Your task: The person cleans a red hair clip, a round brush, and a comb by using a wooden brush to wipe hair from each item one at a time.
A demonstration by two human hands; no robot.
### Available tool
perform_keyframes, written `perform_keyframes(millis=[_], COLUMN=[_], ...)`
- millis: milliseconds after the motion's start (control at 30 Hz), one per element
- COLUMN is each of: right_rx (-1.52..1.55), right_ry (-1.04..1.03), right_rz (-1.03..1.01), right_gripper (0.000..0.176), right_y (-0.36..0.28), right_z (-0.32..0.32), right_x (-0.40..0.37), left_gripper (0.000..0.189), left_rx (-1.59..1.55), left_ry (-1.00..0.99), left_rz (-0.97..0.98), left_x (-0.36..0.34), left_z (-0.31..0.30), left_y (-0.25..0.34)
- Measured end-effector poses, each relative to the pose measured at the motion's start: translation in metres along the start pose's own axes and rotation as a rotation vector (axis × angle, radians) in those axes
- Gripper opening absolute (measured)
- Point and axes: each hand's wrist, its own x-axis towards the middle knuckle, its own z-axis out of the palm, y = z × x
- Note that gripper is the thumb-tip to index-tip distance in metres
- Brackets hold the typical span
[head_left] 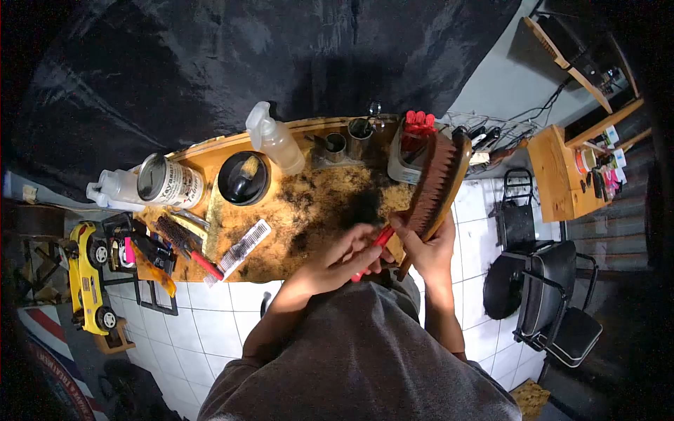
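My right hand (pixel 431 254) is closed around the lower part of a long wooden brush (pixel 437 184), which stands tilted with its brown bristles toward the left. In my left hand (pixel 335 261) is a slim red-handled tool (pixel 383 236); its far end is hidden by the bristles and fingers, so its kind does not show. Both hands are close together in front of my body, at the table's near edge.
A stained wooden table (pixel 316 210) bears a spray bottle (pixel 275 140), a black bowl (pixel 243 198) with a small brush, a white tub (pixel 172 181), a red-handled round brush (pixel 188 247), a white comb (pixel 242 247) and a plastic container (pixel 406 163). Black chairs (pixel 554 295) stand right.
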Motion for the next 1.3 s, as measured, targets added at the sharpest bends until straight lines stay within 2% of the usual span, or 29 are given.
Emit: perform_keyframes(millis=[67, 100, 167, 233, 300, 333, 367, 433, 500, 567, 600, 633, 700, 767, 833, 867, 900, 967, 1033, 1100, 1167, 1200, 1233, 1300], right_rx=[0.075, 0.071, -0.025, -0.032, -0.072, 0.03, 0.03, -0.027, -0.054, 0.21, -0.121, -0.119, -0.35, -0.3, -0.536, -0.545, -0.545, -0.607, -0.489, -0.326, -0.196, -0.184, -0.183, -0.418], right_ry=[0.058, 0.062, 0.031, 0.007, -0.033, -0.055, -0.061, -0.098, -0.123, -0.404, -0.348, -0.346, -0.487, -0.466, -0.306, -0.194, -0.192, 0.064, 0.155, 0.013, -0.274, -0.361, -0.359, -0.18], right_rz=[-0.045, -0.045, -0.017, -0.018, -0.125, -0.108, -0.108, 0.008, -0.002, 0.235, 0.122, 0.125, -0.132, -0.108, -0.282, -0.291, -0.29, -0.288, -0.302, 0.101, -0.02, 0.067, 0.067, -0.036], right_gripper=[0.041, 0.041, 0.04, 0.041, 0.04, 0.04, 0.04, 0.045, 0.051, 0.053, 0.043, 0.043, 0.031, 0.026, 0.027, 0.026, 0.026, 0.024, 0.022, 0.025, 0.028, 0.028, 0.028, 0.029], right_y=[0.003, 0.002, -0.002, -0.005, -0.006, -0.009, -0.003, 0.017, 0.016, 0.006, 0.009, 0.008, 0.004, 0.002, 0.003, 0.005, 0.005, 0.006, 0.003, 0.004, 0.013, 0.005, 0.006, 0.008], right_z=[-0.003, -0.005, -0.006, -0.003, -0.004, -0.004, -0.008, -0.023, -0.032, -0.039, -0.032, -0.027, -0.02, -0.015, -0.013, -0.011, -0.012, -0.013, -0.015, -0.024, -0.025, -0.019, -0.016, -0.013], right_x=[0.002, 0.002, 0.001, -0.004, -0.007, -0.009, -0.01, -0.014, -0.017, -0.017, -0.019, -0.019, -0.016, -0.016, -0.016, -0.016, -0.014, -0.006, 0.0, -0.009, -0.012, -0.015, -0.016, -0.014], left_gripper=[0.03, 0.03, 0.031, 0.026, 0.019, 0.009, 0.009, 0.006, 0.006, 0.006, 0.006, 0.005, 0.005, 0.005, 0.006, 0.006, 0.006, 0.006, 0.006, 0.006, 0.006, 0.006, 0.006, 0.006], left_rx=[0.224, 0.222, 0.38, 0.419, 0.555, 0.579, 0.577, 0.602, 0.644, 0.687, 0.687, 0.687, 0.689, 0.692, 0.691, 0.691, 0.669, 0.646, 0.651, 0.632, 0.611, 0.633, 0.654, 0.648], left_ry=[-0.045, -0.051, -0.056, -0.002, 0.13, 0.219, 0.226, 0.386, 0.425, 0.46, 0.452, 0.443, 0.411, 0.381, 0.418, 0.416, 0.407, 0.401, 0.385, 0.4, 0.409, 0.389, 0.369, 0.387], left_rz=[0.008, 0.01, -0.025, -0.033, -0.064, -0.026, -0.026, -0.038, 0.027, 0.09, 0.067, 0.044, 0.016, -0.014, 0.03, 0.028, 0.02, 0.014, -0.027, -0.01, 0.009, 0.012, 0.016, 0.021], left_x=[-0.008, -0.014, -0.024, -0.027, -0.029, -0.03, -0.031, -0.034, -0.037, -0.04, -0.041, -0.042, -0.046, -0.049, -0.051, -0.052, -0.052, -0.052, -0.05, -0.048, -0.044, -0.043, -0.043, -0.042], left_z=[-0.003, -0.004, -0.006, -0.005, -0.006, -0.004, -0.005, -0.006, -0.007, -0.007, -0.007, -0.006, -0.002, -0.001, 0.0, -0.001, -0.002, -0.001, 0.001, 0.003, 0.005, 0.005, 0.006, 0.006], left_y=[-0.01, -0.011, -0.013, -0.01, -0.001, 0.006, 0.005, 0.001, -0.001, -0.002, -0.001, 0.0, 0.007, 0.008, 0.002, 0.0, -0.002, -0.004, -0.003, -0.004, -0.004, -0.004, -0.004, -0.005])
